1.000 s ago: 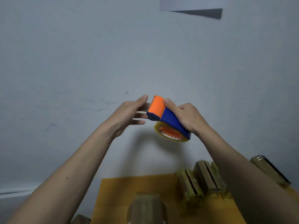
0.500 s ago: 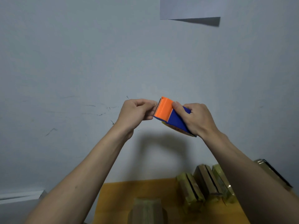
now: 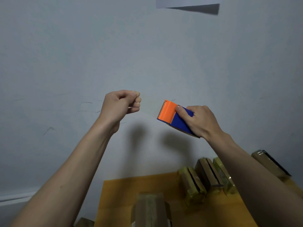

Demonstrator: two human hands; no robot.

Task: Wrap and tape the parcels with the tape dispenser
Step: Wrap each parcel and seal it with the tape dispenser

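My right hand [image 3: 201, 121] grips an orange and blue tape dispenser [image 3: 173, 116], held up in front of the wall. My left hand [image 3: 120, 105] is raised to the left of it with its fingers curled, pinching the end of a clear strip of tape [image 3: 148, 110]. The strip stretches faintly between my left fingers and the dispenser's toothed edge. Below, a brown wrapped parcel [image 3: 150, 208] lies on the yellow table [image 3: 124, 194] near the bottom edge of the view.
Several taped parcels [image 3: 205, 176] stand in a row at the table's back right, and another [image 3: 270, 164] lies further right. A grey wall [image 3: 114, 46] fills the background. A sheet of paper [image 3: 185, 1] hangs at the top. Part of a brown box [image 3: 83, 222] shows at bottom left.
My hands have drawn apart: the left went left holding the tape end, the right went right and down with the dispenser, so a strip of tape is now pulled out.
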